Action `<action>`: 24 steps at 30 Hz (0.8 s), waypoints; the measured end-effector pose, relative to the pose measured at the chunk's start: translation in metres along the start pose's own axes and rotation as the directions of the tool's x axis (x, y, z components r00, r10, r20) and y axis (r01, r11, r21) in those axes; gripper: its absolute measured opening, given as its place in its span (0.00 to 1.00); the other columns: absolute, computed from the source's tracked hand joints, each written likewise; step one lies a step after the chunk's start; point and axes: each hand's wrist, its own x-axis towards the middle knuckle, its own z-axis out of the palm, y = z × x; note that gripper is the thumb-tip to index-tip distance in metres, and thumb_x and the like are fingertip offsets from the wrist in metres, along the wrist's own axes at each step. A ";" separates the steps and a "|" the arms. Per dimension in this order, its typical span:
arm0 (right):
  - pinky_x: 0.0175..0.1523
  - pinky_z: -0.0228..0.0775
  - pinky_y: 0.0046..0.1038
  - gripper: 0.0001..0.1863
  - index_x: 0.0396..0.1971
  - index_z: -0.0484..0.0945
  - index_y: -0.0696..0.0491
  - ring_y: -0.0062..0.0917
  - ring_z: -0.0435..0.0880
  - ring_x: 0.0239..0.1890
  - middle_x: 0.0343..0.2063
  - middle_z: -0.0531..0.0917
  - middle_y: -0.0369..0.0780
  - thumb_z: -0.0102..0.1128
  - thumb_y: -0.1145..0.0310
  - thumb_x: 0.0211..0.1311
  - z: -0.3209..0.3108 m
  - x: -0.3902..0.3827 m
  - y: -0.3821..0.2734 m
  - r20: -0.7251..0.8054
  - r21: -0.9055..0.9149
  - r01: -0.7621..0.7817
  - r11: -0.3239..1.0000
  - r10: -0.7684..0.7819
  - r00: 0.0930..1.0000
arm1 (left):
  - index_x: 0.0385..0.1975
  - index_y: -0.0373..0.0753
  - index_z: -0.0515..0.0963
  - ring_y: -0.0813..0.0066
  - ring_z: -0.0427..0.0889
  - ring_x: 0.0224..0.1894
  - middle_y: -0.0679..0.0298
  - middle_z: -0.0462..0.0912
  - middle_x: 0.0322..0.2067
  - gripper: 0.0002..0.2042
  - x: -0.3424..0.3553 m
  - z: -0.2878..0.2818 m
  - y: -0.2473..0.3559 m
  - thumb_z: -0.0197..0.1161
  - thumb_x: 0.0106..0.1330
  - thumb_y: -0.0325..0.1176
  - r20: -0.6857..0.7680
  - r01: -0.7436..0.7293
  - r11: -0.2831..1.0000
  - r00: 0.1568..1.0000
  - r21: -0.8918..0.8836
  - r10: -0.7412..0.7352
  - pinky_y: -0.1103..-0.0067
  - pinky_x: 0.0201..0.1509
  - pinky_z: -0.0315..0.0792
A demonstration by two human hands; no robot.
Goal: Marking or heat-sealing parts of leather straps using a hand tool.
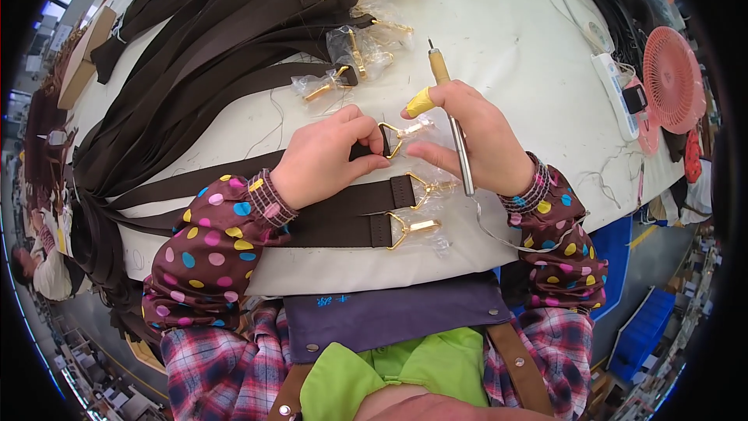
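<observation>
My left hand (331, 154) is closed, with thumb and fingers pinching the end of a dark brown strap (378, 146) beside its gold-coloured metal clasp (396, 140). A pen-shaped soldering iron (460, 148) with a thin tip and a cord rests in my right hand (491, 140), its tip pointing away from me. Yellow tape (421, 103) wraps one fingertip of that hand. The right fingertips are close to the clasp; I cannot tell whether they touch its clear plastic wrap. Nearer me lie two strap ends with gold clasps, a middle clasp (425, 189) and a near clasp (413, 228).
A large bundle of dark straps (156, 121) spreads over the left of the white table (538, 54). Several wrapped clasps (358, 54) lie at the far middle. On the right are a white power strip (615, 97) and a pink fan (674, 78). Blue bins (643, 331) stand beyond the edge.
</observation>
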 end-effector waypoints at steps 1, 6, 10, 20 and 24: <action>0.39 0.72 0.26 0.15 0.43 0.70 0.55 0.34 0.79 0.34 0.33 0.79 0.43 0.61 0.75 0.57 0.007 -0.001 0.000 -0.062 0.138 -0.066 0.988 0.075 0.995 | 0.31 0.39 0.73 0.72 0.78 0.33 0.66 0.75 0.32 0.12 0.001 -0.003 0.000 0.69 0.55 0.35 0.001 0.001 1.000 1.000 0.000 -0.001 0.77 0.34 0.72; 0.44 0.72 0.24 0.18 0.54 0.64 0.58 0.23 0.80 0.34 0.37 0.83 0.42 0.53 0.72 0.68 0.012 0.003 -0.011 0.006 0.443 -0.252 0.861 0.278 0.960 | 0.30 0.37 0.72 0.83 0.75 0.27 0.69 0.76 0.25 0.08 -0.002 -0.010 -0.010 0.66 0.60 0.30 0.106 0.190 0.895 0.981 -0.405 -0.160 0.84 0.31 0.70; 0.40 0.72 0.20 0.13 0.49 0.69 0.61 0.19 0.80 0.33 0.35 0.83 0.42 0.48 0.69 0.71 0.014 -0.001 -0.008 0.135 0.739 -0.379 0.557 0.429 0.893 | 0.32 0.35 0.71 0.85 0.76 0.28 0.68 0.78 0.26 0.07 -0.006 -0.005 -0.020 0.63 0.64 0.29 0.093 0.193 0.776 0.981 -0.601 -0.171 0.85 0.32 0.71; 0.24 0.63 0.18 0.15 0.28 0.68 0.56 0.12 0.71 0.20 0.19 0.77 0.34 0.67 0.66 0.57 0.038 -0.006 -0.007 0.051 0.500 -0.444 0.743 0.487 0.872 | 0.33 0.36 0.67 0.85 0.78 0.33 0.65 0.79 0.31 0.06 -0.005 -0.006 -0.019 0.58 0.67 0.26 0.133 0.233 0.733 0.972 -0.639 -0.192 0.87 0.37 0.74; 0.23 0.64 0.19 0.16 0.28 0.67 0.56 0.14 0.72 0.19 0.18 0.76 0.35 0.68 0.67 0.56 0.037 -0.005 -0.009 0.045 0.431 -0.437 0.790 0.465 0.884 | 0.33 0.36 0.68 0.85 0.78 0.33 0.65 0.79 0.31 0.06 -0.005 -0.006 -0.018 0.59 0.67 0.26 0.121 0.223 0.736 0.974 -0.639 -0.190 0.87 0.37 0.75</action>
